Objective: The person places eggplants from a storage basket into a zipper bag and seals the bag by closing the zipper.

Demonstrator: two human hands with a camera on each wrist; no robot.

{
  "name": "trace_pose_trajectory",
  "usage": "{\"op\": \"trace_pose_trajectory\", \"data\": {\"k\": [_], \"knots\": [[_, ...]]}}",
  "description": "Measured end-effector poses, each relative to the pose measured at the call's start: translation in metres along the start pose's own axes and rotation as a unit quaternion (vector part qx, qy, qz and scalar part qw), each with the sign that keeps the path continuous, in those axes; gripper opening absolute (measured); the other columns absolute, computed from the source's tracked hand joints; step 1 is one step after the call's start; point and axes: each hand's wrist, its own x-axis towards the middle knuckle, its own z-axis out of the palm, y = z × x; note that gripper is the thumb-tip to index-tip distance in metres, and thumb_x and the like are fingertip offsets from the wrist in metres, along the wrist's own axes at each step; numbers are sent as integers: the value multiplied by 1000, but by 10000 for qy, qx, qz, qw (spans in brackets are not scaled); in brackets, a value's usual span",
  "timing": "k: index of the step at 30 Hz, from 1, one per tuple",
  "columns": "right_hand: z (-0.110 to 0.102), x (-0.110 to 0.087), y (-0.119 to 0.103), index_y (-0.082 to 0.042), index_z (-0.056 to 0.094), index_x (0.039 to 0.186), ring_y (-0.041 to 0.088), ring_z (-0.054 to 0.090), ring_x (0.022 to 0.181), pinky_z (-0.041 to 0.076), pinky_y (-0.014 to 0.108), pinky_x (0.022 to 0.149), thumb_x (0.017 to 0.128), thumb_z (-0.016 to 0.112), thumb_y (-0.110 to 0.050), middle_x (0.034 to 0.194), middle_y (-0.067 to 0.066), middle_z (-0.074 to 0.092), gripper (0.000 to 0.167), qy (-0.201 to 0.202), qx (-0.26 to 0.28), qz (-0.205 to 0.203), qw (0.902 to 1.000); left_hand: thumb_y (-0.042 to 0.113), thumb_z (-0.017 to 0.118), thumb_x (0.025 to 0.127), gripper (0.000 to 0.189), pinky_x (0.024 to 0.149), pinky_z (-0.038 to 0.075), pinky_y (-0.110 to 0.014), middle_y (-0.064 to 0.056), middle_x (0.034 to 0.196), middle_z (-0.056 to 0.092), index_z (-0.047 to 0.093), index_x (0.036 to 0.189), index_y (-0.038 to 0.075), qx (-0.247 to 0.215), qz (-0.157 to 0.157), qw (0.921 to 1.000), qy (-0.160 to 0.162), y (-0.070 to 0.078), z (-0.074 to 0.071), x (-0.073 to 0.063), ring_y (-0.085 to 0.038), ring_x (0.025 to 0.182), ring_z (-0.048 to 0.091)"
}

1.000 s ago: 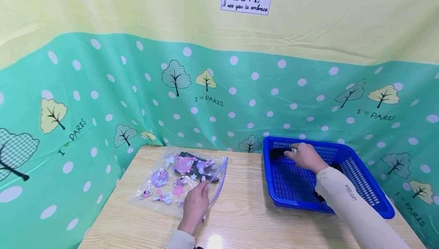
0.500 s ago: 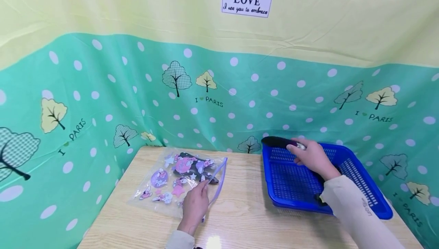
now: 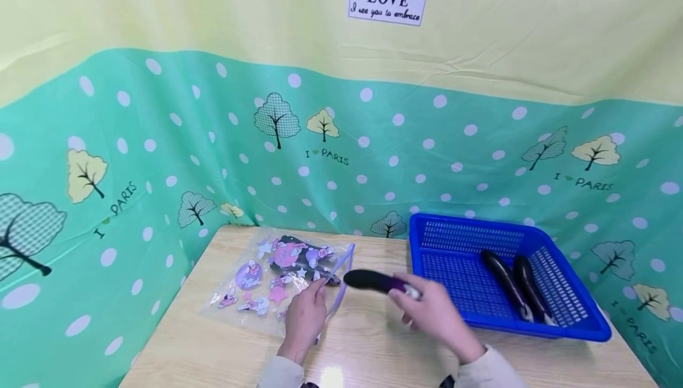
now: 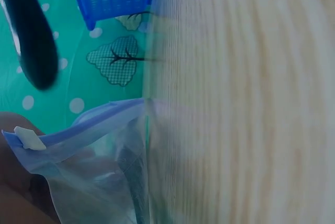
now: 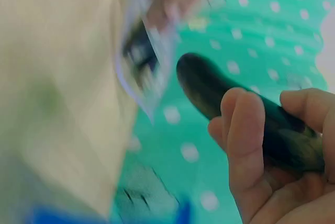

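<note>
My right hand (image 3: 434, 311) holds a dark purple eggplant (image 3: 370, 280) by its stem end, above the table, its rounded tip pointing left toward the bag's mouth. In the right wrist view, fingers and thumb curl round the eggplant (image 5: 207, 85). My left hand (image 3: 305, 320) pinches the upper edge of a clear zip bag (image 3: 240, 305) printed with pink and purple cartoon figures. The bag's purple zip edge (image 4: 94, 124) stands parted, with a white slider (image 4: 30, 138) on it. Dark eggplants (image 3: 288, 257) lie inside the bag, partly hidden by the print.
A blue plastic basket (image 3: 418, 257) stands at the right of the wooden table (image 3: 368, 352). Two eggplants (image 3: 507, 281) lie in its right side. A green and yellow printed cloth (image 3: 341, 192) hangs behind and beside the table.
My right hand has lifted an eggplant out of the basket and carried it left to near the bag's mouth. The left hand keeps its place on the bag's edge.
</note>
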Motion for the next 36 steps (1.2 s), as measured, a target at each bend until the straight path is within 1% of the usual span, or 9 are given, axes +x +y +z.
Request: {"op": "trace_pose_trajectory", "data": {"k": [3, 5, 11, 13, 18, 21, 25, 32, 36], "knots": [[31, -6, 10, 6, 54, 140, 27, 65, 55, 56, 35, 44, 94, 73, -23, 76, 6, 67, 57, -243, 206, -100, 9994, 10, 59, 100, 29, 73, 56, -52, -17, 109, 73, 69, 126, 5, -15, -28, 10000, -13, 2, 0, 0, -35, 87, 70], [48, -6, 16, 7, 54, 139, 28, 66, 55, 56, 37, 44, 94, 73, -23, 78, 10, 68, 58, -345, 339, -128, 9987, 11, 59, 100, 29, 75, 56, -53, -16, 109, 73, 70, 126, 6, 32, -63, 10000, 4, 3, 0, -1, -37, 90, 70], [83, 9, 32, 8, 52, 141, 32, 67, 57, 57, 48, 46, 97, 70, -25, 81, 18, 67, 57, -444, 819, 25, 9956, 11, 59, 100, 29, 80, 55, -57, -18, 112, 73, 69, 127, 6, 106, -86, 9999, 48, 4, -2, -2, -42, 97, 69], [88, 15, 35, 9, 50, 141, 31, 67, 58, 57, 49, 46, 98, 69, -24, 83, 19, 66, 58, -455, 1025, 77, 9937, 11, 59, 100, 29, 80, 55, -56, -18, 112, 72, 69, 127, 6, 140, -38, 9999, 83, 4, -2, -2, -42, 96, 69], [97, 29, 41, 12, 48, 141, 31, 67, 59, 58, 47, 47, 98, 68, -21, 96, 25, 67, 57, -383, 1523, 165, 9874, 11, 59, 100, 29, 68, 56, -52, -19, 104, 74, 68, 127, 4, 225, 109, 9995, 212, 7, -6, -1, -39, 82, 70], [103, 38, 42, 13, 48, 141, 33, 68, 61, 59, 47, 50, 98, 68, -18, 101, 27, 67, 56, -331, 1697, 230, 9847, 12, 59, 101, 29, 66, 56, -51, -19, 102, 74, 68, 127, 5, 287, 117, 9992, 272, 8, -8, -1, -39, 80, 70], [110, 50, 43, 11, 49, 140, 32, 68, 61, 60, 47, 52, 99, 67, -16, 93, 27, 67, 52, -280, 1782, 350, 9830, 12, 59, 101, 29, 64, 55, -50, -18, 99, 74, 68, 128, 6, 363, 126, 9988, 315, 10, -9, -1, -38, 78, 70], [123, 75, 45, 7, 48, 143, 21, 64, 52, 59, 44, 51, 100, 65, -18, 76, 27, 67, 53, -304, 1713, 431, 9838, 10, 60, 100, 29, 51, 48, -37, -17, 86, 73, 68, 128, 5, 351, 160, 9989, 283, 13, -9, -1, -23, 56, 60], [129, 88, 46, 4, 52, 142, 16, 60, 47, 58, 39, 47, 100, 66, -20, 71, 23, 66, 50, -373, 1607, 423, 9854, 12, 60, 101, 29, 53, 49, -39, -17, 89, 73, 68, 128, 6, 441, 203, 9984, 289, 14, -9, 0, -23, 58, 61]]}}
